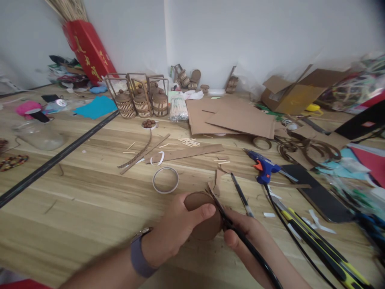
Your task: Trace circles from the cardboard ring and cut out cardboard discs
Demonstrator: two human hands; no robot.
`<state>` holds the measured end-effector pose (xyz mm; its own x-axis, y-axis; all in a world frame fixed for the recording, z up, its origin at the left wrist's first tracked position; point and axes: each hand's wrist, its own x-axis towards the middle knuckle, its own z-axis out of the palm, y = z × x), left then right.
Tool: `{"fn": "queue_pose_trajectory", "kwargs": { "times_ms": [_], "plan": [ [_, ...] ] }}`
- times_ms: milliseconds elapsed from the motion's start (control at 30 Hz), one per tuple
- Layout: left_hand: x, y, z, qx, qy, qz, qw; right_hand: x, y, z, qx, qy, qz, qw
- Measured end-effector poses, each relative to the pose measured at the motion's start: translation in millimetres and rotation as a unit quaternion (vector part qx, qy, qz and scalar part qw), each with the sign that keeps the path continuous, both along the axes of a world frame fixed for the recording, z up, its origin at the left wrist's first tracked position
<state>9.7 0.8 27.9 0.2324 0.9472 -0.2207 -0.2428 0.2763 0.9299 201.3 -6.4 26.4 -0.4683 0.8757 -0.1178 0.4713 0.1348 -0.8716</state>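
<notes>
The left hand (177, 220), a smooth grey-purple band (140, 257) round its wrist, has a closed grip on one flat, round brown cardboard disc (207, 229), the thumb laid across its face. The disc is held near the middle of the table's near edge. The right hand (255, 233) is closed round one slim, black-handled tool (255, 255), whose dark, narrow front end meets the disc's right rim; a curled, torn-looking cardboard scrap (217, 182) lies just beyond.

The table (99, 216) has pale, streaky wood grain. Just beyond the left hand lies one ring-shaped tape roll (165, 180), and beyond that a long, flat cardboard strip (192, 153). One dark pen (240, 192) and one blue plastic glue gun (264, 166) with an orange trigger lie to the right, near a smooth, dark slab (321, 194). Nearer the right corner is yellow-and-black cutter gear (327, 251) (one piece or two, I cannot tell).

Toward the far edge, three round, woven, lidded baskets (140, 104) stand in a front row, each with a tall, squared handle. In front of them, one small white dish (149, 124) holds round brown beads, too bunched to count. To their right lie at least two flat cardboard sheets (231, 118), with one open cardboard box (296, 92) farther right. Thin, pale sticks (189, 142) lie in a loose heap mid-table, overlapping too much to count.
</notes>
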Motion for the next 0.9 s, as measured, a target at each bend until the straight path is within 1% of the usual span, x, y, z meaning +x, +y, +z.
{"fn": "queue_pose_trajectory", "kwargs": {
  "times_ms": [200, 433, 533, 900],
  "plan": [
    [0, 1, -0.7, -0.006, -0.006, -0.005, 1.000, 0, 0, -1.0, 0.005, -0.003, -0.002, 1.000],
    [-1, 1, 3.9, -0.034, 0.019, 0.003, 0.999, -1, 0, 5.2, 0.015, -0.005, 0.001, 1.000],
    [-2, 1, 4.5, -0.044, 0.020, 0.011, 0.999, -1, -1, 6.5, 0.005, -0.005, 0.002, 1.000],
    [-2, 4, 9.0, -0.022, -0.010, -0.008, 1.000, -2, 1, 1.6, -0.016, 0.000, 0.001, 1.000]
  ]
}}
